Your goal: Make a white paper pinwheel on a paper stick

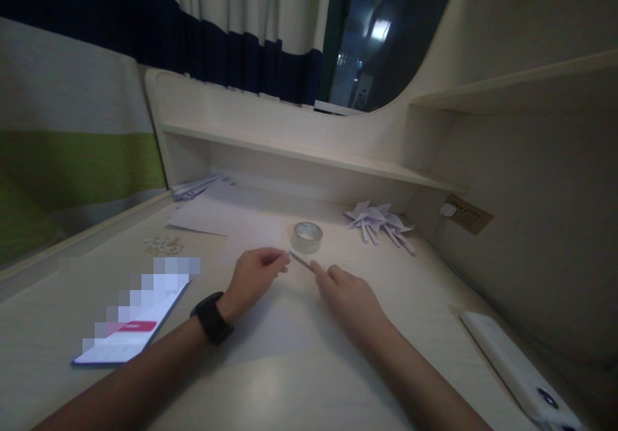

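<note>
My left hand [258, 273], with a black watch [212, 318] on its wrist, pinches a small white piece [288, 255] over the middle of the desk. From the right, my right hand [347, 293] grips a thin grey blade-like tool [302, 261], forefinger stretched along it. The tool's tip meets or nearly meets the white piece; its handle is hidden in my palm. Just behind the fingertips a roll of clear tape [307, 238] lies flat. White paper [275, 328] lies beneath my hands.
White paper pinwheels [371, 215] lie at the back right. Paper sheets [212, 209] and rolled paper sticks [196, 188] are at the back left, near a small pale pile [164, 246]. A lit tablet [130, 344] sits left; a long white device [506, 360] lies right.
</note>
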The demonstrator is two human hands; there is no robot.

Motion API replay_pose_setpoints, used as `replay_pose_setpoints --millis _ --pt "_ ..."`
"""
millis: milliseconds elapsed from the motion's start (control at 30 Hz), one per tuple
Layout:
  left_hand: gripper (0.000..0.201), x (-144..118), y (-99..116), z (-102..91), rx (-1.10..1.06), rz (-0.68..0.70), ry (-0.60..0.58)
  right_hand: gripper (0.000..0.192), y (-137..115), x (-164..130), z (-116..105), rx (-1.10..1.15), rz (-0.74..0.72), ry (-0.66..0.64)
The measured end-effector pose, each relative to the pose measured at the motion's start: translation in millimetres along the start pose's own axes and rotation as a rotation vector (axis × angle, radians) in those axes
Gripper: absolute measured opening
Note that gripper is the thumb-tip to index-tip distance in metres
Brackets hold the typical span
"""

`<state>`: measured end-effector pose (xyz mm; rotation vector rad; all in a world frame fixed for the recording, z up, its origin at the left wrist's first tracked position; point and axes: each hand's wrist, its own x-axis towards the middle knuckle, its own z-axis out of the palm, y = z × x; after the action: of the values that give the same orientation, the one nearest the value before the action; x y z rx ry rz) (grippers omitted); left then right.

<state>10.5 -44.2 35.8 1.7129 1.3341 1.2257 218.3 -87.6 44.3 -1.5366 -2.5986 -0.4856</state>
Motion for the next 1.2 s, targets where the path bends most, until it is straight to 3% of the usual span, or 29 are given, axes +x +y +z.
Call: replay_pose_setpoints --millis 567,1200 --pt "0.026 0.9 -3.5 0.8 0.069 0.031 0.027 0.049 -4.2 1.3 -5.9 -0.009 0.022 -0.090" --pt "0.031 0.1 0.5 0.2 -0.048 0.001 -0.006 0.047 -3.6 0.5 -2.3 -0.035 0.018 -0.046"
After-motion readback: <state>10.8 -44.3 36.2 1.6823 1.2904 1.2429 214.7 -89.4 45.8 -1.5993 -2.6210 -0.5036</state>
